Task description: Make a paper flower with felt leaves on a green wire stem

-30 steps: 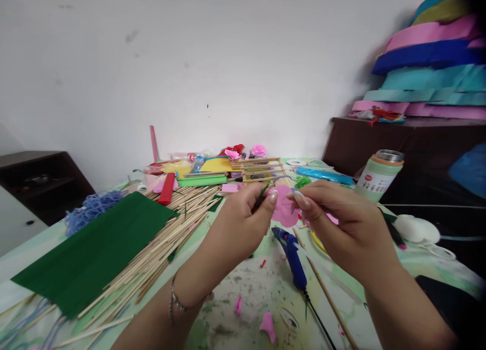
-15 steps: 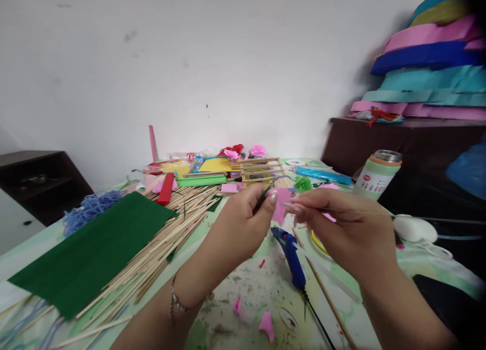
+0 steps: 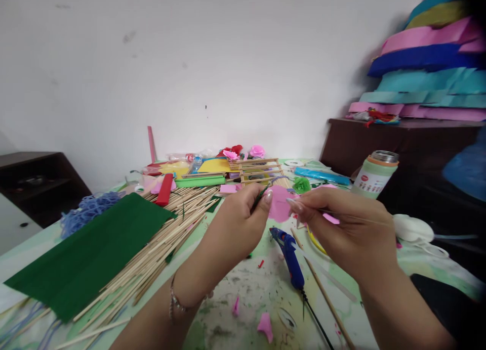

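My left hand [image 3: 246, 213] is closed in a pinch on a thin dark green strip [image 3: 261, 195] near the middle of the view. My right hand [image 3: 334, 223] pinches a thin wire [image 3: 353, 218] that runs back over the fingers to the right. Between the fingertips of both hands shows a piece of pink paper [image 3: 279, 204]; which hand bears it is hard to tell. Below them a blue glue gun [image 3: 290, 261] lies on the table, beside a wooden stick [image 3: 322, 289].
Green sheet [image 3: 91, 254], bundled sticks [image 3: 152, 249] and blue yarn [image 3: 89, 212] lie left. A stick frame [image 3: 261, 170], paper flowers [image 3: 257, 150] and green flower [image 3: 301, 184] are behind. A bottle [image 3: 374, 175] and white object [image 3: 412, 228] stand right.
The pink paper between my hands has turned and looks rounder and wider. My hands have hardly moved, and the whole view has shifted slightly.
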### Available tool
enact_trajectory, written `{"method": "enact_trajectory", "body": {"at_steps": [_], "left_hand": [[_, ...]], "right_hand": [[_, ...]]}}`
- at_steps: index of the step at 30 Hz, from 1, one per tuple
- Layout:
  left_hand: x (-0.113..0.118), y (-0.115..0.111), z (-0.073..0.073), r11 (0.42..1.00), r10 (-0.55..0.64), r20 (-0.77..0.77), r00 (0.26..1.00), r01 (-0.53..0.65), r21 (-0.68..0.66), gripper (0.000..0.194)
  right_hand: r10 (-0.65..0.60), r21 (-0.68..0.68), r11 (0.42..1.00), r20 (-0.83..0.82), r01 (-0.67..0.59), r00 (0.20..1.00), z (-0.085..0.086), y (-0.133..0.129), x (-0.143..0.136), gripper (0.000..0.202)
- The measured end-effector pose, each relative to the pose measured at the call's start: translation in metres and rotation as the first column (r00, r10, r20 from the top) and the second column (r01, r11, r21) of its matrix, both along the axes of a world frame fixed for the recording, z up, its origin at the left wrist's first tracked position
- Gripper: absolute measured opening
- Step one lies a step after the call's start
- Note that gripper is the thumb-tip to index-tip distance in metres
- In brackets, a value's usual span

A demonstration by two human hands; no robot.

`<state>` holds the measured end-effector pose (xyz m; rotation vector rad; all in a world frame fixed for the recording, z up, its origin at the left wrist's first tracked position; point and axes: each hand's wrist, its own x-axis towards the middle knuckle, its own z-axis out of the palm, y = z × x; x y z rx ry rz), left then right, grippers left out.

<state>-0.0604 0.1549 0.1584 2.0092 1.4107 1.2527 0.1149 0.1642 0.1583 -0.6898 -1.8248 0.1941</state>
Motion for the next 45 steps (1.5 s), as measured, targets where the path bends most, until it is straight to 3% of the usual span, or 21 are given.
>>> {"method": "enact_trajectory", "body": {"at_steps": [3, 6, 7, 9, 10, 11, 13, 17, 19, 21, 24, 25, 27, 30, 33, 37, 39, 41, 45], "left_hand": [[-0.004, 0.001, 0.002, 1.000, -0.014, 0.050, 0.999, 0.015, -0.023, 0.027], [-0.008, 0.001, 0.004, 0.999, 0.025, 0.099, 0.995, -0.022, -0.029, 0.027], [-0.009, 0.001, 0.004, 0.999, 0.036, 0.109, 0.993, -0.033, -0.023, 0.027], [-0.009, 0.000, 0.004, 0.999, 0.032, 0.132, 0.991, -0.030, -0.015, 0.026], [-0.009, 0.000, 0.004, 1.000, 0.021, 0.144, 0.989, -0.020, -0.011, 0.026], [-0.008, -0.001, 0.004, 1.000, 0.011, 0.154, 0.988, -0.010, -0.007, 0.026], [-0.005, -0.002, 0.004, 1.000, -0.004, 0.162, 0.987, 0.005, -0.005, 0.026], [-0.001, -0.002, 0.002, 1.000, -0.008, 0.128, 0.992, 0.008, -0.003, 0.026], [0.000, -0.001, 0.000, 1.000, -0.008, 0.112, 0.994, 0.007, 0.003, 0.027], [0.001, 0.000, -0.002, 1.000, -0.012, 0.106, 0.994, 0.011, 0.010, 0.028], [0.003, 0.001, -0.004, 1.000, -0.029, 0.106, 0.994, 0.029, 0.002, 0.029], [0.004, 0.001, -0.004, 0.999, -0.040, 0.103, 0.994, 0.041, -0.006, 0.030], [0.006, 0.000, -0.004, 0.997, -0.070, 0.093, 0.993, 0.072, -0.015, 0.030], [0.009, -0.002, -0.004, 0.993, -0.120, 0.106, 0.987, 0.120, -0.001, 0.027], [0.010, -0.004, -0.005, 0.991, -0.129, 0.131, 0.983, 0.133, -0.021, 0.027], [0.010, -0.006, -0.004, 0.993, -0.080, 0.130, 0.988, 0.090, -0.075, 0.023], [0.010, -0.008, -0.001, 0.994, -0.063, 0.073, 0.995, 0.069, -0.079, 0.014], [0.009, -0.009, 0.001, 0.993, -0.089, 0.025, 0.996, 0.091, -0.071, 0.008], [0.006, -0.009, 0.000, 0.987, -0.155, 0.032, 0.987, 0.154, 0.035, 0.015]], "right_hand": [[0.057, -0.181, 0.980, -0.142, -0.083, 0.988, 0.005, 0.000, 0.007, 0.010], [-0.028, -0.179, 0.982, -0.447, -0.059, 0.894, 0.014, 0.010, 0.026, 0.018], [-0.051, -0.172, 0.984, -0.479, -0.037, 0.876, 0.016, 0.017, 0.034, 0.023], [-0.136, -0.268, 0.962, -0.346, 0.041, 0.928, 0.017, 0.035, 0.053, 0.036], [-0.183, -0.375, 0.919, -0.138, 0.120, 0.973, 0.015, 0.047, 0.062, 0.040], [-0.235, -0.419, 0.873, 0.087, 0.250, 0.968, 0.011, 0.060, 0.070, 0.047], [-0.227, -0.455, 0.825, 0.275, 0.334, 0.934, -0.002, 0.086, 0.082, 0.047], [-0.234, -0.419, 0.818, 0.384, 0.395, 0.893, -0.035, 0.126, 0.091, 0.048], [-0.238, -0.391, 0.831, 0.391, 0.394, 0.889, -0.041, 0.132, 0.090, 0.045], [-0.251, -0.354, 0.850, 0.376, 0.389, 0.892, -0.035, 0.125, 0.086, 0.036], [-0.225, -0.317, 0.888, 0.330, 0.332, 0.917, -0.013, 0.090, 0.069, 0.027], [-0.169, -0.327, 0.906, 0.305, 0.269, 0.937, -0.005, 0.074, 0.060, 0.030], [0.089, -0.387, 0.922, 0.186, -0.010, 0.979, 0.006, 0.041, 0.040, 0.037], [0.137, -0.340, 0.939, 0.250, -0.046, 0.958, 0.012, 0.007, 0.017, 0.018], [0.058, -0.248, 0.969, 0.281, 0.014, 0.958, 0.010, 0.002, 0.011, 0.022], [-0.036, -0.221, 0.974, 0.104, 0.059, 0.994, 0.007, 0.009, 0.022, 0.017], [0.001, -0.189, 0.982, 0.040, 0.006, 0.999, 0.007, 0.007, 0.025, 0.010], [0.063, -0.141, 0.988, 0.015, -0.061, 0.998, 0.007, 0.001, 0.025, 0.020], [0.146, -0.164, 0.975, -0.043, -0.152, 0.988, 0.006, -0.012, 0.020, 0.033]]}}
